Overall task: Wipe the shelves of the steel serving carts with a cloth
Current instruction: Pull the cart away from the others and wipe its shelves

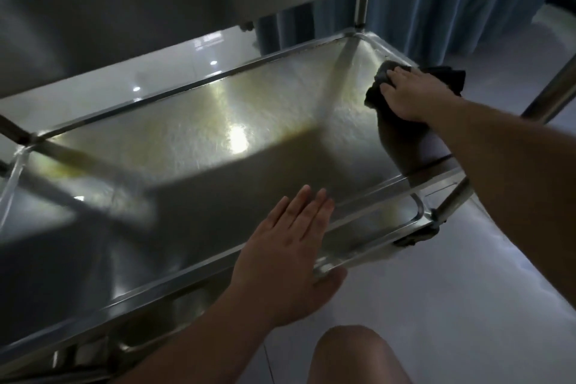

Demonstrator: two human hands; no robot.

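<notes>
1. Steel cart, lower shelf [193,134]: shallow tray with raised rim, yellowish staining toward its far left, bright glare spots near centre. The upper shelf [124,9] overhangs it at top left.
2. Left hand [290,246]: fingers straight and pressed together, palm down over the shelf's near rim, thumb below the rim edge. Holds nothing.
3. Bare knee [352,355] visible at bottom centre, above the pale tiled floor [467,305].
4. Dark cloth [380,84]: bunched on the shelf's far right end, near the corner.
5. Right hand [408,93]: flat on the cloth, fingers extended, pressing it down on the steel.
6. Blue curtain [436,9] behind the cart, top right.
</notes>
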